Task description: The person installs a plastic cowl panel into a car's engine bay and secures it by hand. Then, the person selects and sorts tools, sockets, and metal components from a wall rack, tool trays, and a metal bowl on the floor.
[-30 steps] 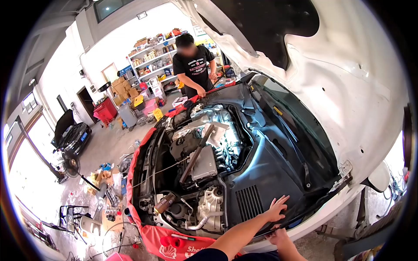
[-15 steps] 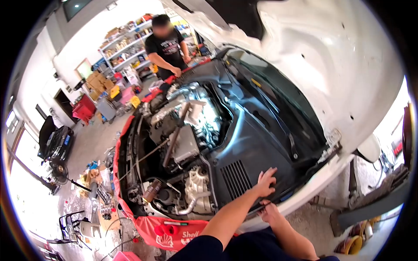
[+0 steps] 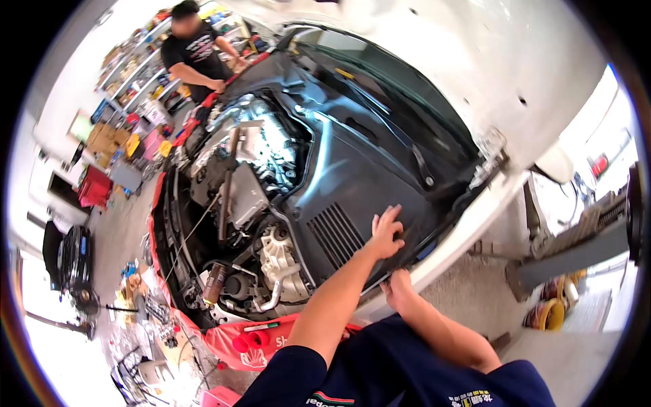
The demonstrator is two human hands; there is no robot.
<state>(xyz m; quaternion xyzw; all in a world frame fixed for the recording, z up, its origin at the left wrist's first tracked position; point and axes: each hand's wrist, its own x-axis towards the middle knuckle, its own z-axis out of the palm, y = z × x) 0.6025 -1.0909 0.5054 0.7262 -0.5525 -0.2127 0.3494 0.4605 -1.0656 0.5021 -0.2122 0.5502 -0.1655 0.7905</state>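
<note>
A black plastic engine bay cover [image 3: 386, 163] with a slatted vent [image 3: 336, 234] spans the rear of the open engine bay. My left hand [image 3: 388, 234] lies on this cover beside the vent, palm down with fingers spread. Lower and nearer my body, my right hand [image 3: 399, 288] is curled at the cover's outer edge, next to the white fender [image 3: 451, 244]. Its fingertips are mostly hidden, and what they pinch cannot be made out. Left of the cover, the exposed engine [image 3: 271, 142] is brightly lit.
A brown bar [image 3: 229, 183] crosses the engine bay, and a spray can [image 3: 214, 283] stands near its front. A red fender cover [image 3: 230, 339] drapes the front edge. The raised white hood [image 3: 529, 81] hangs overhead. Another person [image 3: 196, 54] stands at the far side.
My view has tilted, so the car appears farther left and higher, and more of my shirt shows. Both hands keep nearly the same places on the cover and its edge.
</note>
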